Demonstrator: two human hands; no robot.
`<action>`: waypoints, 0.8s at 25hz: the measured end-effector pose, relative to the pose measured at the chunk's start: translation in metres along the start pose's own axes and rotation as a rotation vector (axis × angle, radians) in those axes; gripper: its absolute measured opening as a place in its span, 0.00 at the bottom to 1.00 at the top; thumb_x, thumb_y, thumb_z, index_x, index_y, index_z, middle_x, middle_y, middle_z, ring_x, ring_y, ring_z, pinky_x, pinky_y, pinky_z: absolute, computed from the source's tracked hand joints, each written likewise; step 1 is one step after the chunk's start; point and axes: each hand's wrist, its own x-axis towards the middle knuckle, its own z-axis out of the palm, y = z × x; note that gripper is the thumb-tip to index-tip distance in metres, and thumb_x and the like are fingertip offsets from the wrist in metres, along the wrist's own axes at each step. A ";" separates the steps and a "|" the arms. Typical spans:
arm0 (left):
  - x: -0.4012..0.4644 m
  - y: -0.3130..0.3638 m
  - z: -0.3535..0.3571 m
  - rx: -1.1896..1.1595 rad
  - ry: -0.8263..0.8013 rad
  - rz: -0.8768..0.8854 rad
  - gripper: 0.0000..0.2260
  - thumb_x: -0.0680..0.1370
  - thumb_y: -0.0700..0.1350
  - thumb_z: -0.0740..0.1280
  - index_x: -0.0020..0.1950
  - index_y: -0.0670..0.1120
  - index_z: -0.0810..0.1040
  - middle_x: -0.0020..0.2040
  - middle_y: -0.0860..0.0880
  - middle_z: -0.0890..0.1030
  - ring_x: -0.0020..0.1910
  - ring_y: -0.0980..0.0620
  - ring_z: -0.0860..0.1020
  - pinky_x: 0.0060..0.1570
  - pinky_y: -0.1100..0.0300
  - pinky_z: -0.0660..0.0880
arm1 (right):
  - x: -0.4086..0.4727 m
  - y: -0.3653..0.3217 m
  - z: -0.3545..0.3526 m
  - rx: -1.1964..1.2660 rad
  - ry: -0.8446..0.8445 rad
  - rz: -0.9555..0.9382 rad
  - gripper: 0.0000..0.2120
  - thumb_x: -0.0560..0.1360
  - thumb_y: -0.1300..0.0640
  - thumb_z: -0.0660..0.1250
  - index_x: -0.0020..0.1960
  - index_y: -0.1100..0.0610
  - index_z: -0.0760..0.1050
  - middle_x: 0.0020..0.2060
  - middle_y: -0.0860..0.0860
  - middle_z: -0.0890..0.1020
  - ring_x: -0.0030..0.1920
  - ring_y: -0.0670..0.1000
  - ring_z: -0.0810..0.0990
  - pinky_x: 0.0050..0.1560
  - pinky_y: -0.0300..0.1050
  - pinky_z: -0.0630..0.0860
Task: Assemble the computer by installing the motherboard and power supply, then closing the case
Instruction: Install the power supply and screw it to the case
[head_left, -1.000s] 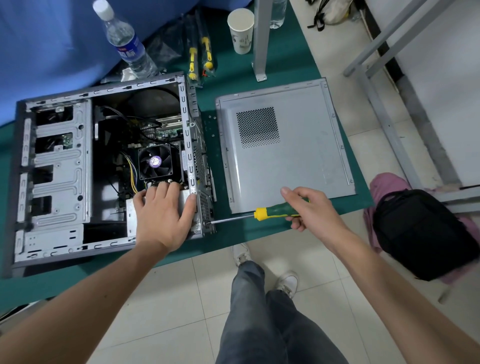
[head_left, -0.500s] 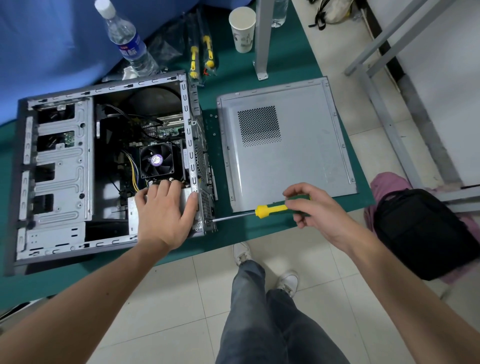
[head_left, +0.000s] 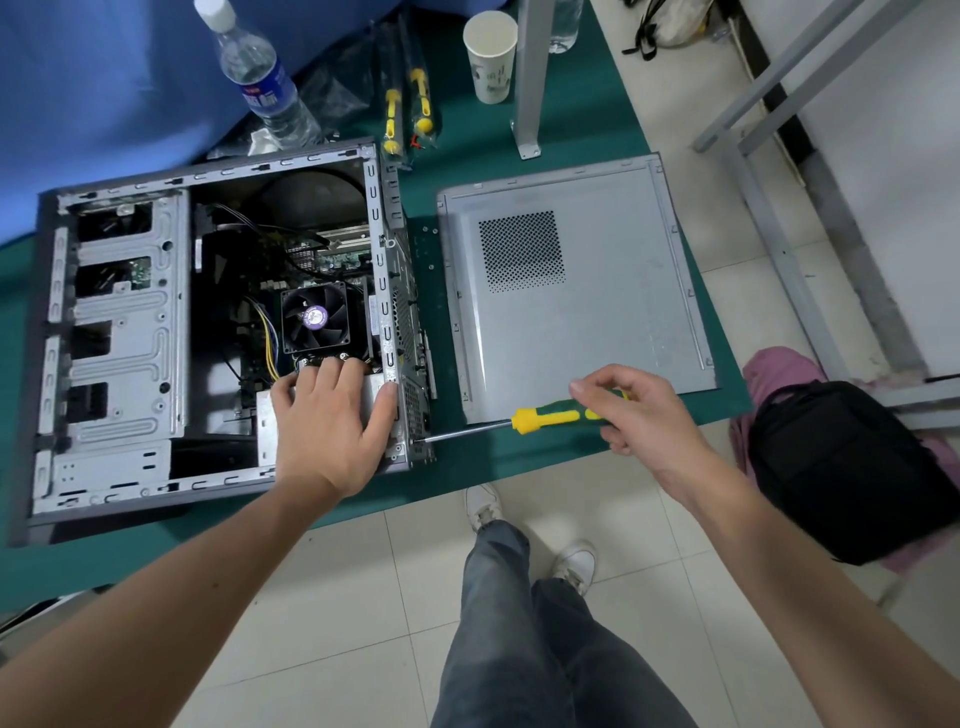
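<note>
An open grey computer case (head_left: 119, 332) lies on its side on the green table. Inside it sits the motherboard (head_left: 332, 257) with a black CPU fan (head_left: 314, 318). My left hand (head_left: 330, 421) rests flat on the silver power supply (head_left: 266, 421) in the case's near right corner, fingers straight. My right hand (head_left: 636, 415) grips the green and yellow handle of a screwdriver (head_left: 540, 418). Its shaft points left and its tip touches the case's rear panel (head_left: 410, 358). The detached side panel (head_left: 597, 291) lies flat to the right of the case.
A water bottle (head_left: 260, 83), a paper cup (head_left: 491, 57) and two packaged screwdrivers (head_left: 408, 111) stand behind the case. Several loose screws (head_left: 428, 247) lie between case and panel. A metal post (head_left: 530, 78) rises from the table. A black bag (head_left: 841, 467) sits on the floor right.
My right hand has shifted its fingers on the screwdriver handle, as if turning it; the tip stays at the rear panel. My left hand has stayed on the power supply.
</note>
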 end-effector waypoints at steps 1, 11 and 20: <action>0.000 0.000 0.000 0.000 -0.001 -0.001 0.17 0.81 0.60 0.48 0.43 0.49 0.65 0.42 0.51 0.69 0.44 0.48 0.66 0.59 0.46 0.60 | 0.000 -0.001 0.003 -0.103 0.035 0.025 0.15 0.75 0.44 0.70 0.38 0.54 0.78 0.31 0.47 0.77 0.27 0.48 0.77 0.25 0.34 0.64; 0.000 0.001 -0.001 0.003 -0.006 0.002 0.17 0.81 0.60 0.48 0.43 0.49 0.65 0.41 0.51 0.69 0.44 0.48 0.66 0.59 0.45 0.61 | -0.002 -0.003 0.002 -0.112 0.038 0.002 0.16 0.76 0.44 0.69 0.39 0.56 0.77 0.30 0.57 0.76 0.24 0.44 0.70 0.25 0.36 0.63; 0.000 0.001 -0.002 0.000 -0.018 -0.001 0.17 0.81 0.60 0.48 0.44 0.49 0.65 0.42 0.50 0.69 0.44 0.48 0.66 0.59 0.45 0.61 | -0.003 -0.003 -0.004 -0.077 -0.043 0.012 0.08 0.75 0.47 0.72 0.44 0.51 0.81 0.26 0.50 0.72 0.25 0.48 0.70 0.24 0.39 0.61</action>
